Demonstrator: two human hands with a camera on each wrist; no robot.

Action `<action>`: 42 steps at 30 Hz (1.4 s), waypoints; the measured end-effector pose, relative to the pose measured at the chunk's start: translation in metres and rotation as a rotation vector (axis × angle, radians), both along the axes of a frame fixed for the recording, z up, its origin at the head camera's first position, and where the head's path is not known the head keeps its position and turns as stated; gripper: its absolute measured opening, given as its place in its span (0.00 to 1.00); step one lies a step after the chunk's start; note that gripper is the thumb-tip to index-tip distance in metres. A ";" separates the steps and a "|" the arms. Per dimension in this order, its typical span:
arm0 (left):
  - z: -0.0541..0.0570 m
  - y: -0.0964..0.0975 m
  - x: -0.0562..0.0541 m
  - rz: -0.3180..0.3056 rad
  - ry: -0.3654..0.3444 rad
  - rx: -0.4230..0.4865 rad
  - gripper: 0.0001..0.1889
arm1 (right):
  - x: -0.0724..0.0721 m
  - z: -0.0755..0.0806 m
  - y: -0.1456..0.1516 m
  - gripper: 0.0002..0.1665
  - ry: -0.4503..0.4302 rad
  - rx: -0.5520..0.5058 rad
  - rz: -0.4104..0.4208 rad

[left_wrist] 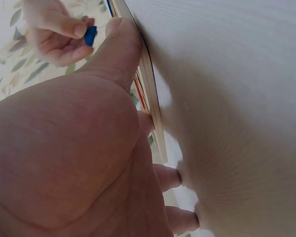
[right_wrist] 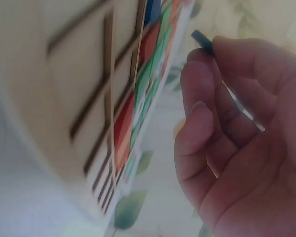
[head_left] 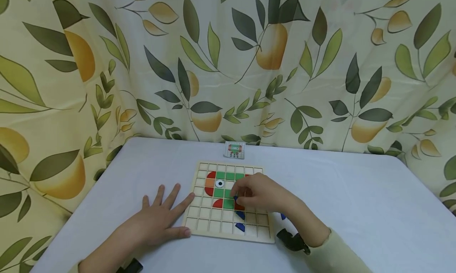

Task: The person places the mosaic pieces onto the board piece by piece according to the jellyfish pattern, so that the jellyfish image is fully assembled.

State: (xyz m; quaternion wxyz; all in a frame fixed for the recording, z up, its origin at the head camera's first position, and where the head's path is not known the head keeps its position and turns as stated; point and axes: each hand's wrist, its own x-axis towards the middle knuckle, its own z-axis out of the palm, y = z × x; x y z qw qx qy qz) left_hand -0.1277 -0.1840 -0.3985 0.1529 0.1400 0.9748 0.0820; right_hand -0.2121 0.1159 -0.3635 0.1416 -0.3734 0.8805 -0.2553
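A wooden grid board lies on the white table, with green, red, orange and white tiles in its upper cells. One white tile bears a black eye dot. Two blue tiles sit in lower cells. My right hand is over the board's right half, pinching a small blue tile between thumb and fingertip; the same tile shows in the left wrist view. My left hand lies with fingers spread at the board's left edge, thumb and index finger touching its side.
A small picture card with a coloured grid figure stands behind the board. Another blue piece lies on the table just right of the board, partly behind the right forearm. A leaf-and-fruit patterned curtain hangs along the table's back edge.
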 end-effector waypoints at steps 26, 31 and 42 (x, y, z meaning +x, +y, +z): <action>0.001 0.000 -0.002 0.006 -0.015 -0.002 0.49 | 0.019 -0.008 -0.020 0.07 0.083 0.063 0.081; 0.002 0.000 -0.002 -0.004 -0.009 0.004 0.49 | 0.019 -0.007 -0.018 0.08 0.056 0.086 0.067; 0.002 0.001 -0.002 0.013 -0.021 0.007 0.49 | 0.018 0.003 -0.009 0.13 -0.008 0.169 0.064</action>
